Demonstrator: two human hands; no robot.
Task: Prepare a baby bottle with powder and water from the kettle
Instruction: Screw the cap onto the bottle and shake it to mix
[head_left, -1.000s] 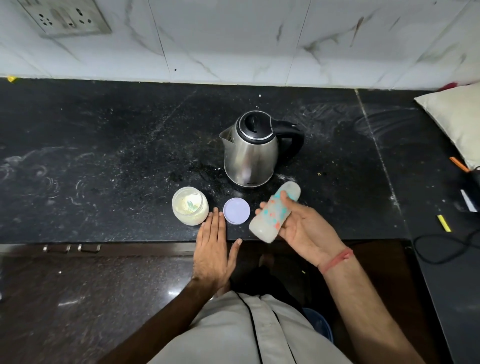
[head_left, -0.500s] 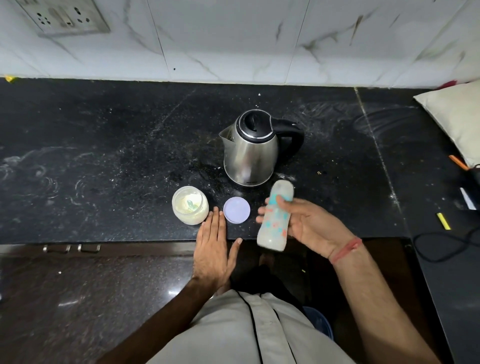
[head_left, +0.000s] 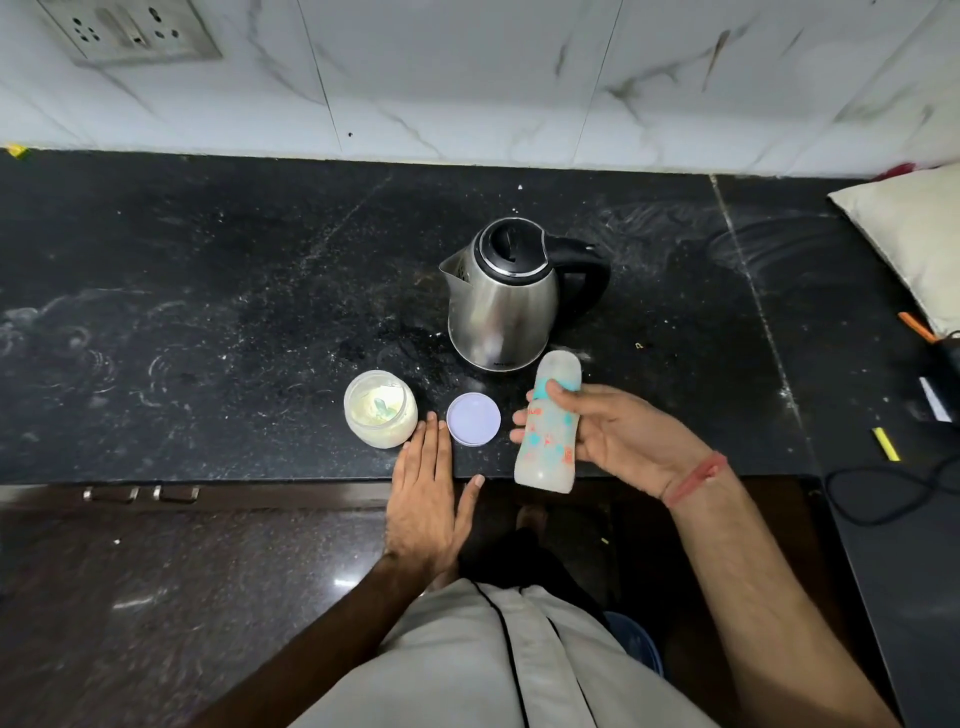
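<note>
My right hand (head_left: 618, 439) grips a capped baby bottle (head_left: 549, 439) with a teal and orange print and milky contents, held nearly upright over the counter's front edge. Just behind it stands a steel kettle (head_left: 501, 304) with a black lid and handle, lid closed. An open jar of pale powder (head_left: 380, 408) with a small scoop inside sits to the left. Its lilac lid (head_left: 473, 418) lies flat between jar and bottle. My left hand (head_left: 427, 493) rests flat, palm down, on the counter edge, fingertips between jar and lid.
The black stone counter (head_left: 208, 312) is dusted with white powder. A pale cushion (head_left: 914, 244) lies at the far right, with black cables (head_left: 883, 493), a yellow bit and an orange bit near it. A wall socket (head_left: 130, 31) sits top left on marble tiles.
The bottle has swung from tilted to the right to nearly upright in my right hand, which shifted slightly right. My left hand has stayed put.
</note>
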